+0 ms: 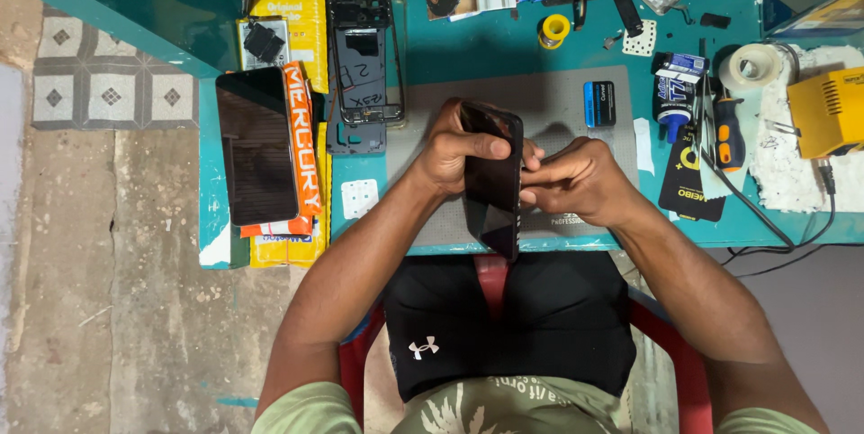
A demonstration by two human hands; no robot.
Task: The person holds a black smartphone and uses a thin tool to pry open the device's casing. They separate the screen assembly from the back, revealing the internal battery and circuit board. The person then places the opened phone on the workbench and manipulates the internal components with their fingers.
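A black smartphone [493, 184] is held upright on its long edge over a grey work mat [558, 96]. My left hand [450, 148] grips the phone's left side, fingers wrapped over its top. My right hand [576, 180] presses against the phone's right edge with the fingertips pinched at its side. Whether a small tool sits between those fingers is too small to tell.
On the teal bench [468, 42] lie a bare phone frame [363, 56], a dark tablet screen [256, 146] on orange and yellow boxes, a screwdriver [729, 132], a tape roll [751, 65], a glue bottle [670, 96] and a yellow device [828, 110] with cables. A red chair [666, 326] is under me.
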